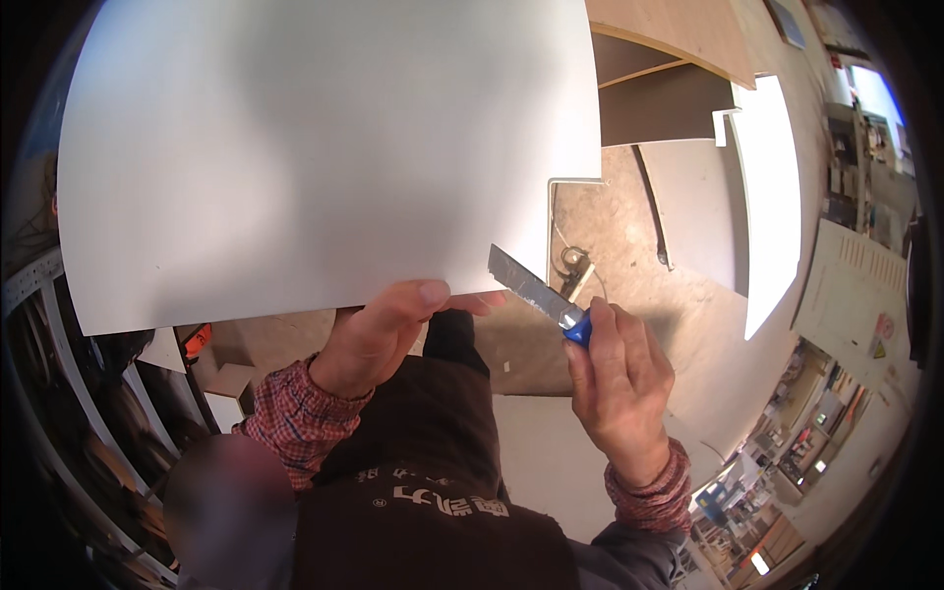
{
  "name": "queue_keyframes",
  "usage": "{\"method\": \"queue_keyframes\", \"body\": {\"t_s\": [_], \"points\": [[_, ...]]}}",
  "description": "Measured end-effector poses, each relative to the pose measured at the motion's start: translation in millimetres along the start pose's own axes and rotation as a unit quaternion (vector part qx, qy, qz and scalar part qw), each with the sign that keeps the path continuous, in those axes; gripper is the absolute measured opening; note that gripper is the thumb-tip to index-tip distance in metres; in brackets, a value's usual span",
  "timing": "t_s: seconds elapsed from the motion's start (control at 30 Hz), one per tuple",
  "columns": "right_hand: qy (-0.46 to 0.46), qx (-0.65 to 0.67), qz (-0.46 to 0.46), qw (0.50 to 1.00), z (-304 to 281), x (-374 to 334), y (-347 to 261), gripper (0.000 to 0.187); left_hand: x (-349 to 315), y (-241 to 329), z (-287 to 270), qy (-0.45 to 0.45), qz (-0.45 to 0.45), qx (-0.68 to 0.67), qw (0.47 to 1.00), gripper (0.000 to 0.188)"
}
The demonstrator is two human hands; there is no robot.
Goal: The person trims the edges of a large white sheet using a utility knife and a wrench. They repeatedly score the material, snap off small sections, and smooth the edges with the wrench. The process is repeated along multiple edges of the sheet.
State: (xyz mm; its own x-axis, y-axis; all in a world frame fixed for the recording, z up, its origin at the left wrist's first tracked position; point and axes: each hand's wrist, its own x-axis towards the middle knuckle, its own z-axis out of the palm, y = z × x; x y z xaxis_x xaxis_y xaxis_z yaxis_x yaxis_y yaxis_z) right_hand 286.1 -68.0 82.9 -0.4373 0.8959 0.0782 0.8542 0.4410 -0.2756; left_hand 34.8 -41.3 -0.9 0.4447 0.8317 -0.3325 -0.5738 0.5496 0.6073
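A large white panel (393, 128) fills the upper left, with a rectangular notch cut in its right near corner. My left hand (388, 320) grips its near edge, thumb on top and fingers underneath, partly hidden by the panel. In my right hand (624, 379) is a flat file (531, 285) with a blue handle. My fingers are wrapped round the handle, and the grey blade points up and left. Its tip overlaps the panel close to the notch; whether it touches the surface I cannot tell.
Beyond the panel on the right stands a wooden cabinet part (678, 34) with a dark inside. Another white panel (772, 206) is beside it. A metal rack (74, 364) runs along the left. A cord and a small device (577, 270) lie on the floor.
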Motion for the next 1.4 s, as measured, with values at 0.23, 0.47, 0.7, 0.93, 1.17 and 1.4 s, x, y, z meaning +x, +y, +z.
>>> {"method": "queue_keyframes", "body": {"t_s": [0.23,0.47,0.7,0.93,1.17,1.4], "points": [[0.009,0.002,-0.005,1.000,2,10,5,0.048,2,-1,2,0.009,-0.006,0.005,1.000,0.043],[-0.002,0.016,-0.002,1.000,0,30,9,0.046,2,-1,4,0.012,-0.012,0.000,1.000,0.042],[0.010,0.012,-0.007,1.000,1,44,13,0.045,4,-3,5,0.007,-0.002,-0.001,1.000,0.043],[0.023,0.021,0.006,1.000,3,51,14,0.042,3,-3,7,0.013,-0.004,-0.006,1.000,0.042],[0.035,0.033,0.031,0.998,4,58,11,0.040,2,-1,7,0.002,-0.015,0.007,1.000,0.042],[0.059,0.023,0.020,0.998,8,65,10,0.039,2,-1,6,0.008,0.011,0.005,1.000,0.044]]}}
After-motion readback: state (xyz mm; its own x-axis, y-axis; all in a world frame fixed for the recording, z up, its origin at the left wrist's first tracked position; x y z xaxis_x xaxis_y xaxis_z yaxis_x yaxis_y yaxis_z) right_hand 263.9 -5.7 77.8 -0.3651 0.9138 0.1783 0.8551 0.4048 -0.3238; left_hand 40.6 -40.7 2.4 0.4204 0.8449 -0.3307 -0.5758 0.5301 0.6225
